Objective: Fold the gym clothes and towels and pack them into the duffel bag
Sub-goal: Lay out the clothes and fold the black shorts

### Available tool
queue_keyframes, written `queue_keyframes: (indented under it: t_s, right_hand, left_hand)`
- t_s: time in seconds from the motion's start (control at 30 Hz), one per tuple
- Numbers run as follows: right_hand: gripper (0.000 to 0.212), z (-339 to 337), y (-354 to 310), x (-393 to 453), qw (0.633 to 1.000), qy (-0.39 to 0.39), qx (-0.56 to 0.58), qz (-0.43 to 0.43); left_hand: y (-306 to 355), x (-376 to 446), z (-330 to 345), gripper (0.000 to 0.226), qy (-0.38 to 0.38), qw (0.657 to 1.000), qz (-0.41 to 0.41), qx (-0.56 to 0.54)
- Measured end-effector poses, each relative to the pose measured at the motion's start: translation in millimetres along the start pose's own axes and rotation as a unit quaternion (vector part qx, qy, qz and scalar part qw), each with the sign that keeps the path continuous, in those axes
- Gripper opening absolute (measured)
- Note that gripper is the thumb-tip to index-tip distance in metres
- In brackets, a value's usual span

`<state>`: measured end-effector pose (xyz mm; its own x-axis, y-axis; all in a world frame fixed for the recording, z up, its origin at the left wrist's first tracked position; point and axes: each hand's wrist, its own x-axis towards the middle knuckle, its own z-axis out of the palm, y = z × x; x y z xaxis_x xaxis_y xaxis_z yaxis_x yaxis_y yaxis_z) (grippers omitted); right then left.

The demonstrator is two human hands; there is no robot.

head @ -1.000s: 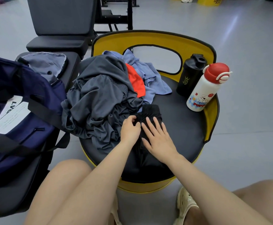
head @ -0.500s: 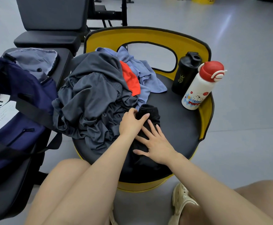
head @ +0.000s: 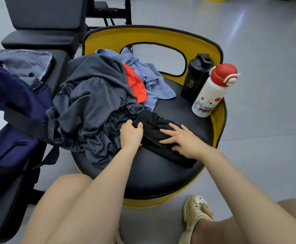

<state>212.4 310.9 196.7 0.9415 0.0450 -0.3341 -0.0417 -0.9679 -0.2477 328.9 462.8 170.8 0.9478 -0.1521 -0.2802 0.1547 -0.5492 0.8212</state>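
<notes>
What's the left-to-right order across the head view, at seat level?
Navy duffel bag → grey clothes pile → left hand → black garment → right hand → white bottle with red cap.

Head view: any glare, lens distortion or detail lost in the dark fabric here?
Head view: wide-angle bending curves the yellow chair back and floor lines; soft glare streaks the floor top right; the black garment under the left hand and right hand shows few folds; edges sharp.
</notes>
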Motion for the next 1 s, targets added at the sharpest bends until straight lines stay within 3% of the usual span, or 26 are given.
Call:
queue_keyframes:
  t_s: [0.07,0.13,0.17,0.23,0.3,0.33,0.37,0.43,0.47,0.53,0.67,0.9,1.0]
  right_hand:
    - [0.034,4,-4,-3,0.985,0.092,0.126,0.067]
    - [0.024,13,-14,-2,0.953,0.197,0.182,0.144]
    - [0.026,18,-19,0,0.943,0.237,0.158,0.173]
    - [0.028,29,-25,5,0.937,0.293,0.055,0.183]
    - [0.034,43,-23,9,0.932,0.319,-0.035,0.166]
    - [0.039,50,-21,9,0.934,0.312,-0.053,0.164]
    - [0.042,54,-20,9,0.94,0.292,-0.06,0.163]
    - [0.049,59,-17,6,0.951,0.253,-0.086,0.157]
    - [0.051,61,-14,4,0.954,0.239,-0.098,0.15]
    - [0.054,61,-3,0,0.961,0.205,-0.105,0.152]
    - [0.066,56,16,-2,0.959,0.159,-0.116,0.203]
    - [0.08,46,39,9,0.952,0.162,-0.117,0.231]
    - [0.073,43,44,10,0.947,0.167,-0.124,0.244]
  left_hand:
    - [0,-6,-1,0.035,0.032,0.994,0.042,0.101]
    - [5,-16,-5,0.027,0.072,0.978,0.082,0.18]
    - [7,-17,-6,0.028,0.104,0.962,0.134,0.214]
    - [11,-13,-5,0.046,0.152,0.898,0.304,0.279]
    - [20,-6,0,0.065,0.055,0.816,0.433,0.38]
    - [24,-6,4,0.064,-0.014,0.78,0.454,0.43]
    - [24,-6,7,0.058,-0.072,0.768,0.443,0.457]
    - [16,-6,9,0.054,-0.089,0.785,0.423,0.444]
    - [9,-6,10,0.064,-0.08,0.787,0.42,0.445]
    - [-5,-6,12,0.077,-0.075,0.771,0.425,0.469]
    - [-15,-5,13,0.062,-0.091,0.779,0.395,0.478]
    - [-7,-3,30,0.06,-0.092,0.782,0.368,0.494]
    - [-1,4,42,0.059,-0.092,0.779,0.377,0.493]
